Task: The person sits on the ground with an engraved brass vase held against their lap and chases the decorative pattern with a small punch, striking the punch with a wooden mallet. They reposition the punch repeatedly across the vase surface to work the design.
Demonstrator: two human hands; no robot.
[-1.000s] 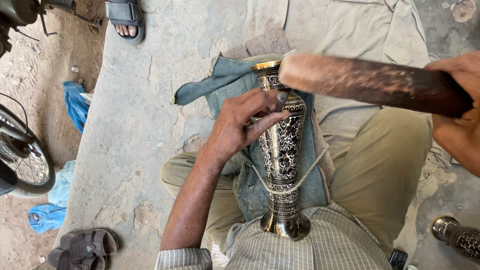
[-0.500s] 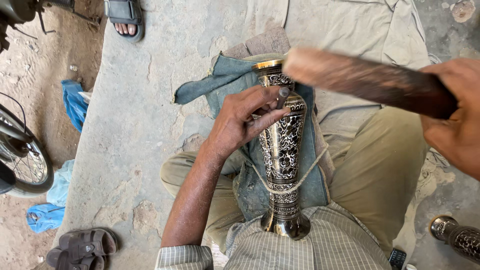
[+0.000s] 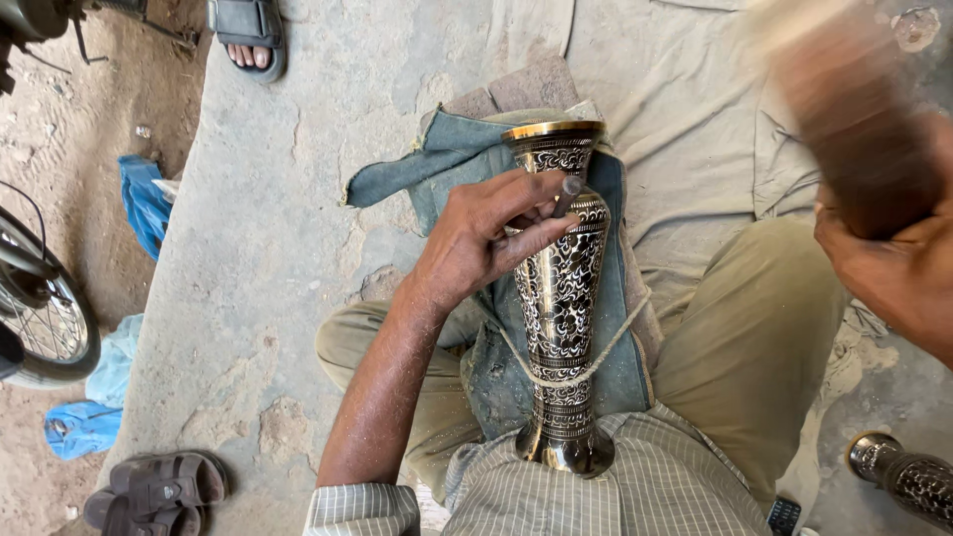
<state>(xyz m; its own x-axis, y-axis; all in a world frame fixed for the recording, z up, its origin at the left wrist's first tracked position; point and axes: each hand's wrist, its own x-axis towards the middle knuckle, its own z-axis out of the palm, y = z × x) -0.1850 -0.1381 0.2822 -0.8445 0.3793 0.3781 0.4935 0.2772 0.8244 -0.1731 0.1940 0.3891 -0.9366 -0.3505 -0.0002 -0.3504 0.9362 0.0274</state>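
The tall engraved metal vase lies lengthwise on the person's lap, rim pointing away, base against the striped shirt. It rests on a piece of blue denim cloth spread over the legs. A loop of cord crosses the narrow lower part of the vase and holds it down against the cloth.

The left hand lies on the upper half of the vase. Its fingers are curled narrowly round a small dark chisel-like tool, the tip of which stands on the vase's patterned surface below the rim.

The right hand is raised at the right edge of the view, closed round a thick wooden mallet. The mallet is blurred and sits well above the tool, not touching it.

A second engraved metal piece lies on the ground at lower right, apart from the lap. A pair of dark sandals sits at lower left, near scraps of blue cloth. A spoked wheel shows at the left edge. Another person's sandalled foot appears at the top
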